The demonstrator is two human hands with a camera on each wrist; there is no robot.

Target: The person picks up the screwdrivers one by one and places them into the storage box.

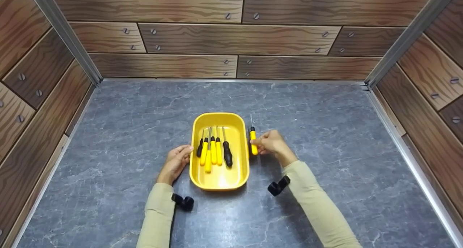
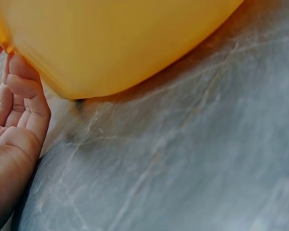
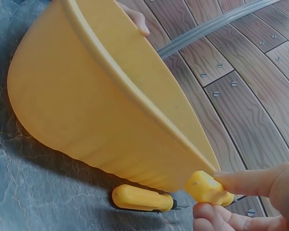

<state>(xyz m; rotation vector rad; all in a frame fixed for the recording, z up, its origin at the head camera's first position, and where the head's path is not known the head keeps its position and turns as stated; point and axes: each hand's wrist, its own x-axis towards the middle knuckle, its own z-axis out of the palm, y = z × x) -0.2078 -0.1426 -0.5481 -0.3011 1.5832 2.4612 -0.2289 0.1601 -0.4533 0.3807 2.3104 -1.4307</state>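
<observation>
A deep yellow plastic tray (image 1: 219, 184) with rounded corners has several screwdrivers inside, some with yellow handles and some with black, such as the black screwdriver (image 1: 227, 154). My left hand (image 1: 177, 160) grips the tray's left rim, its thumb over the edge and its fingers against the outer wall (image 2: 125, 43). Just outside the right wall, my right hand (image 1: 270, 143) pinches a yellow-handled screwdriver (image 1: 254, 136) between thumb and fingers, shaft pointing away from me. Below it, another yellow-handled screwdriver (image 3: 142, 197) lies on the table alongside the tray, mostly hidden in the head view.
Grey marbled tabletop (image 1: 144, 114) surrounds the tray. Wood-patterned panels (image 1: 238, 38) stand at the back and both sides, joined by metal corner posts (image 1: 408, 34). Black wrist cameras (image 1: 278, 186) are strapped over the light sleeves.
</observation>
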